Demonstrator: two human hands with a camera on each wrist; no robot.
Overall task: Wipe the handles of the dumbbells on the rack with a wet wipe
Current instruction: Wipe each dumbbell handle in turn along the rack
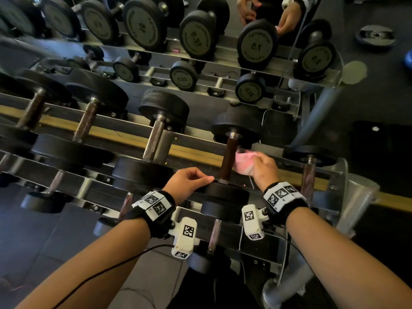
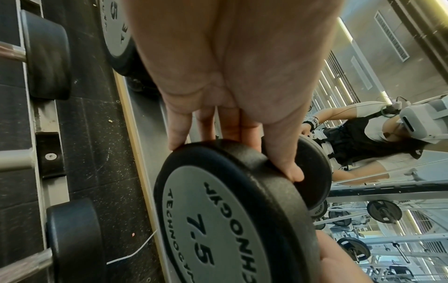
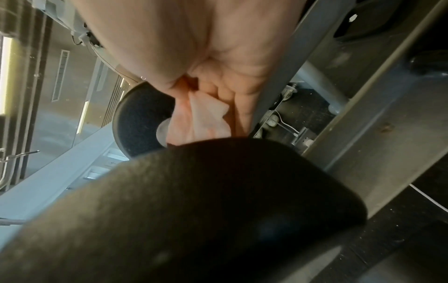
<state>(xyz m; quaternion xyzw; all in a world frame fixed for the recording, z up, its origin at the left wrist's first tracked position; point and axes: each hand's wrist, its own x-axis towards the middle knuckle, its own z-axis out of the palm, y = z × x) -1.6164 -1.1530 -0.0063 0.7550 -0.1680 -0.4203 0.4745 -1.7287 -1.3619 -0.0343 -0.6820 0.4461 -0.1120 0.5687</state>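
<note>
- Dumbbells lie side by side on the top tier of the rack, handles running away from the person, a mirror behind them.
- Well left of the left fingers, two dumbbells have rusty brown handles; the next one, nearer those fingers, has a bright knurled steel handle.
- Left hand rests on the near head of the 7.5 dumbbell; in the left wrist view its fingers and thumb curl over the rim of that disc, gripping it.
- Just right of the left fingers, the dark handle of this dumbbell runs up to its far head.
- Wet wipe, pink and crumpled, sits right beside that handle on its right side; whether it touches the metal I cannot tell.
- Right hand holds the wipe, fingers closed on it, bunched in the palm in the right wrist view.
- Right of the right fingers, one more dumbbell lies at the end of the rack.
</note>
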